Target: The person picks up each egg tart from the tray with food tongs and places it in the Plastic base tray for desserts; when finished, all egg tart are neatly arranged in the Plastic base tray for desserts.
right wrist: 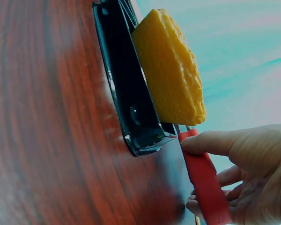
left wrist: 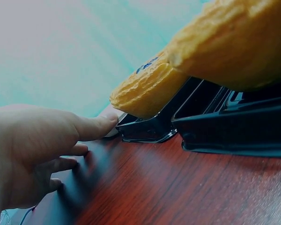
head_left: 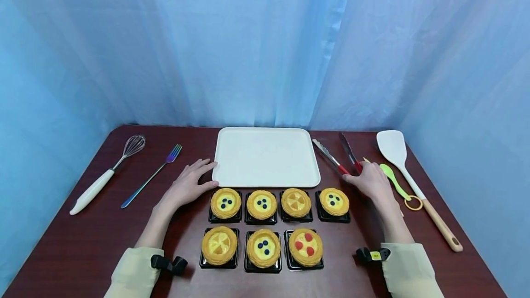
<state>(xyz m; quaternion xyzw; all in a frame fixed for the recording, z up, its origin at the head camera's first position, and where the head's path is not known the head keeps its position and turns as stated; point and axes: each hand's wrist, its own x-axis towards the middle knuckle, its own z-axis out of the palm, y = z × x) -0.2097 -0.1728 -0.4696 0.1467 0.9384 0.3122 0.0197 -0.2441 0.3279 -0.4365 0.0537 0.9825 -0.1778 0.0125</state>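
Nothing has been moved onto the tray yet, as far as the pictures show: all the tarts sit in their black holders on the table and the tray is bare, so by my judgement the work is at its very start.

Nearest, a row of three tarts [head_left: 263,247]: one with yellow slices, one with blue dots, one with red dots. Just beyond it, a row of four tarts [head_left: 278,203]: two with blue dots, one with orange slices, one more with blue dots. That makes seven tarts, each in its own black holder.

The left hand [head_left: 188,186] lies flat on the table [head_left: 83,243] left of the far row, fingers straight and relaxed, holding nothing; its fingertips touch the near left corner of the tray. The right hand [head_left: 370,181] rests right of the far row, its fingers loosely bent and laid on the red handle end of the tongs [head_left: 336,156]. The right wrist view shows the thumb on the red handle, but I cannot tell whether the grip is closed round it.

Farther back lies one white tray [head_left: 265,156], in the middle. Left of it are one fork [head_left: 153,175] and one whisk [head_left: 108,173]. To the right are one pair of tongs, one green spoon [head_left: 393,180] and one white spatula [head_left: 407,174], well apart from the tarts.
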